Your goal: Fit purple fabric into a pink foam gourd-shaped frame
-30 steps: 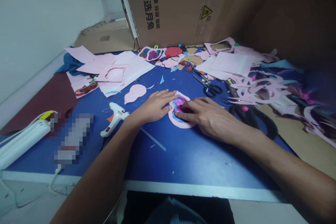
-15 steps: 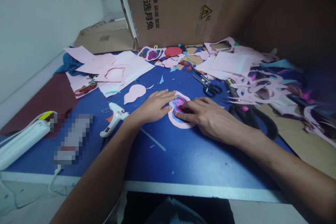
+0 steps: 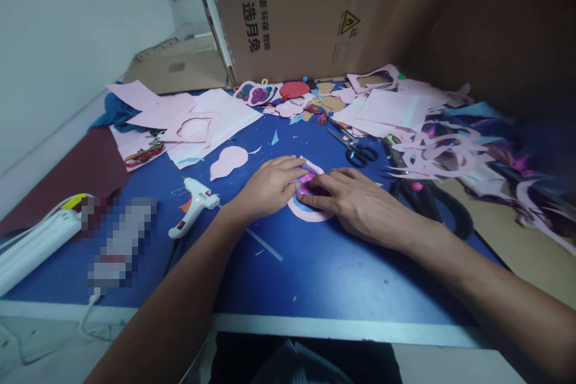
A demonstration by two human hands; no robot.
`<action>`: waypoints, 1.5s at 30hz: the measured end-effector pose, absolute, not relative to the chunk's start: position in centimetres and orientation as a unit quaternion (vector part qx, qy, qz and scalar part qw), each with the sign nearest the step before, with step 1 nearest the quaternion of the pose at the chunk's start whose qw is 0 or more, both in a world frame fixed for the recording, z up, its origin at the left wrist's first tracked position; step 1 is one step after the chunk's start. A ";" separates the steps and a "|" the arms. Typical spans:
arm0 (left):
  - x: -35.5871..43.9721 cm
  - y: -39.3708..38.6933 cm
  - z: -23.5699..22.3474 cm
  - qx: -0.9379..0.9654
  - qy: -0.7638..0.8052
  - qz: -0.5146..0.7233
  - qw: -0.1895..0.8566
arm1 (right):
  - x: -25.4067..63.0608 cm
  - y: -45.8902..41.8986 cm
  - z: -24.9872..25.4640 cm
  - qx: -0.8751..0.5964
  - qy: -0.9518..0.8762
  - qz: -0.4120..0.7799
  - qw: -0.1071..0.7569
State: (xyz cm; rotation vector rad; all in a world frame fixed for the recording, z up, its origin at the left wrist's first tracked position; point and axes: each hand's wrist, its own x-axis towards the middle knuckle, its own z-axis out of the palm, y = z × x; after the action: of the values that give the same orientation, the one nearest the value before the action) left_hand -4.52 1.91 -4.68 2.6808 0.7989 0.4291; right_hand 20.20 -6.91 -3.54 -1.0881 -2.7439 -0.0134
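A layered paper cutout [image 3: 306,213] with a pink rim and a blue and magenta centre lies flat on the blue tabletop [image 3: 315,276]. My left hand [image 3: 270,187] rests on its upper left side, with the fingertips over the rim. My right hand [image 3: 346,199] presses down on it from the right, with the fingers spread across the middle. Together they hide most of the centre. To the left of my left hand lies a white hot glue gun [image 3: 194,209], and a pink gourd-shaped paper cutout [image 3: 227,162] sits just beyond it.
Black-handled scissors [image 3: 357,153] and larger black shears [image 3: 434,207] lie to the right among pink paper scraps [image 3: 443,153]. Pink sheets [image 3: 211,123] cover the far left. A white power strip [image 3: 36,246] lies at the left, and a cardboard box [image 3: 288,6] stands behind.
My left hand has slid slightly right, further over the cutout's rim, covering more of it. My right hand stays pressed in place. The view has shifted a little.
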 end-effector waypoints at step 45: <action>-4.8 1.3 -4.6 0.930 0.328 0.155 0.064 | 19.5 -7.0 -3.7 -0.422 -0.900 -0.013 0.106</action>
State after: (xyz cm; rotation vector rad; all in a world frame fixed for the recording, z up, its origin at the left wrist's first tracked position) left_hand -4.76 1.28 -4.59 2.8077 0.9904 0.4695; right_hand 19.47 -6.99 -3.67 -1.2437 -2.6508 -0.0385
